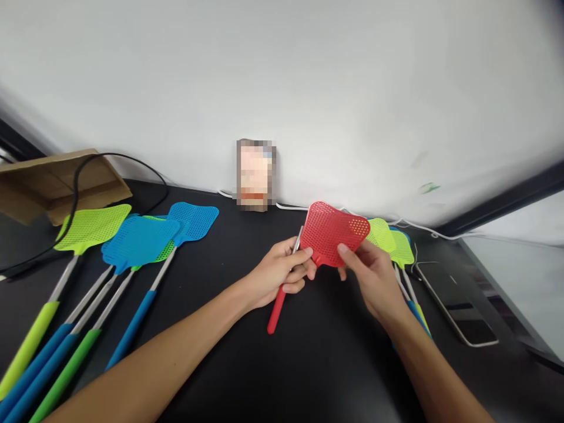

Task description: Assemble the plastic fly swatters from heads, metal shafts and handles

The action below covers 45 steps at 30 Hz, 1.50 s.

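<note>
Left forearm [176, 352] and right forearm [434, 358] are closest to the lens, coming in from the bottom over the black desk [247, 364].

Left hand [275, 270]: fingers curled closed around a red handle [277, 311] and its metal shaft [298, 237]. Handle end sticks out below the fingers, shaft tip above. Thumb sits by the neck of the red swatter head [332, 232].

Right hand [376, 276]: pinch grip, thumb on the front face of the head at its lower right, other fingers mostly hidden behind. Head is held up between the two sets of fingers, mesh facing the camera. Can't tell if neck and shaft join; the left fingers cover that spot.

Well left of the left fingers: lime swatter [92, 229], blue swatters [141, 241], green handle [68, 370], cardboard box [88, 176] behind them. Just right of the right fingers: lime swatters [381, 235], partly hidden; phone [458, 302] farther right. Beyond the left fingers, a pixelated item [255, 173] stands against the wall [308, 106].
</note>
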Each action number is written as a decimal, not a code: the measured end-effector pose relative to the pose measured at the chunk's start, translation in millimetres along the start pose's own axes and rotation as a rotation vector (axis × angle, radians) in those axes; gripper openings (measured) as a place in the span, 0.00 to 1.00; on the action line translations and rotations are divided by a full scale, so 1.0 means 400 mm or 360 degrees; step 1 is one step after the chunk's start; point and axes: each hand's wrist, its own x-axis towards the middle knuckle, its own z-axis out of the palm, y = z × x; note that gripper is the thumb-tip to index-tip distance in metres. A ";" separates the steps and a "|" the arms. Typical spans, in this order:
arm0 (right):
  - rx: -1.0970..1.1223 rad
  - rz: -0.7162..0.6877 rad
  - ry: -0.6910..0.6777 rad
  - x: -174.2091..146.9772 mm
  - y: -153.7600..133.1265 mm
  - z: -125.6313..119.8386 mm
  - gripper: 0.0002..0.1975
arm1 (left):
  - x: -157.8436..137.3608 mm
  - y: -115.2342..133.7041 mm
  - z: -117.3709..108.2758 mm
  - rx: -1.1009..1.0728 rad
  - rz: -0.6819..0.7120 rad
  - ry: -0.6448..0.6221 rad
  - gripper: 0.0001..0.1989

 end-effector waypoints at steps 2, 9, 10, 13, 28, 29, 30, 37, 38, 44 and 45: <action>-0.0107 0.0007 -0.0061 -0.002 0.010 -0.002 0.15 | -0.003 -0.005 0.005 0.0034 -0.0036 -0.0064 0.12; 0.0406 0.0123 0.0371 0.027 -0.018 -0.051 0.15 | -0.007 -0.010 0.013 0.0144 -0.0120 -0.0198 0.16; 0.0456 0.0127 0.0373 0.030 -0.023 -0.052 0.15 | -0.008 -0.010 0.012 0.0150 -0.0131 -0.0232 0.15; 0.0586 0.0204 0.0269 0.025 -0.026 -0.038 0.15 | -0.013 -0.007 0.009 0.0123 -0.0173 -0.0325 0.15; 0.0594 0.0249 -0.0083 -0.002 -0.012 0.006 0.21 | -0.034 0.006 0.025 0.0004 -0.0325 -0.0590 0.16; 0.0582 0.0241 -0.0092 -0.003 -0.011 0.006 0.21 | -0.034 0.006 0.025 0.0010 -0.0325 -0.0609 0.16; 0.0568 0.0233 -0.0097 -0.004 -0.010 0.006 0.21 | -0.034 0.007 0.024 0.0016 -0.0329 -0.0624 0.16; 0.0562 0.0184 -0.0110 -0.007 -0.017 0.012 0.22 | -0.038 0.013 0.026 0.0003 -0.0326 -0.0624 0.15; 0.0567 0.0176 -0.0120 -0.006 -0.020 0.013 0.22 | -0.038 0.013 0.026 0.0006 -0.0316 -0.0618 0.15; 0.0549 0.0139 -0.0106 -0.006 -0.017 0.012 0.21 | -0.039 0.009 0.025 -0.0018 -0.0310 -0.0632 0.15; 0.0556 0.0137 -0.0101 -0.006 -0.015 0.012 0.21 | -0.039 0.009 0.025 -0.0020 -0.0314 -0.0636 0.15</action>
